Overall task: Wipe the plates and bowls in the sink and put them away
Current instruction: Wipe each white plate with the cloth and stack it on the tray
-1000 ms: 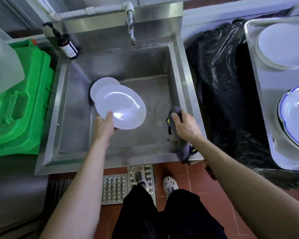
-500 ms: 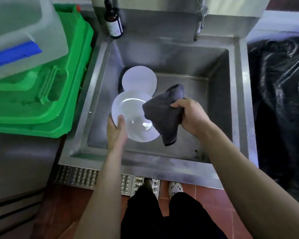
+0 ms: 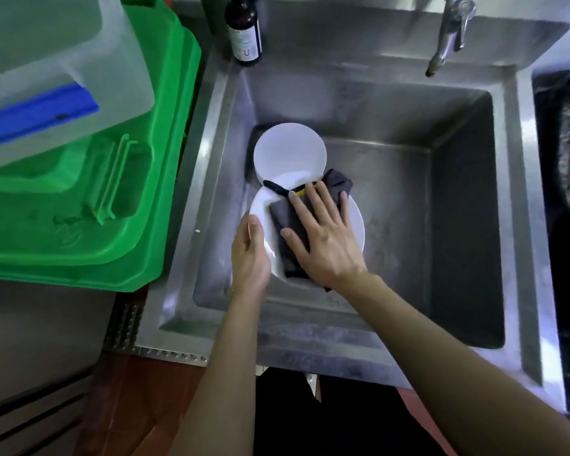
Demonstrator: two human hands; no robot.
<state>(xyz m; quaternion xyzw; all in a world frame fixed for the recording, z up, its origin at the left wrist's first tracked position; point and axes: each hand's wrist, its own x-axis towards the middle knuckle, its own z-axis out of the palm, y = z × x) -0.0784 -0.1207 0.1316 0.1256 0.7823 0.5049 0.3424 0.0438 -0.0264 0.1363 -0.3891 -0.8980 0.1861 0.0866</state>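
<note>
A white plate [image 3: 356,225] is held over the steel sink [image 3: 392,179]. My left hand [image 3: 249,255] grips its left rim, thumb on top. A dark grey cloth [image 3: 285,215] lies spread on the plate's face, and my right hand [image 3: 323,238] presses it down with fingers straight and spread. Just behind, a second white dish [image 3: 288,151] sits in the sink's far left part, its near edge hidden by the held plate and cloth.
A green plastic crate [image 3: 89,199] with a clear container [image 3: 46,60] on it stands left of the sink. A dark bottle [image 3: 244,31] sits at the sink's back left corner, the tap [image 3: 448,34] at back right. Black plastic sheeting [image 3: 566,192] lies to the right.
My right hand lifted the cloth from the sink's front rim, carried it to the plate and now presses it flat there. The view swung left.
</note>
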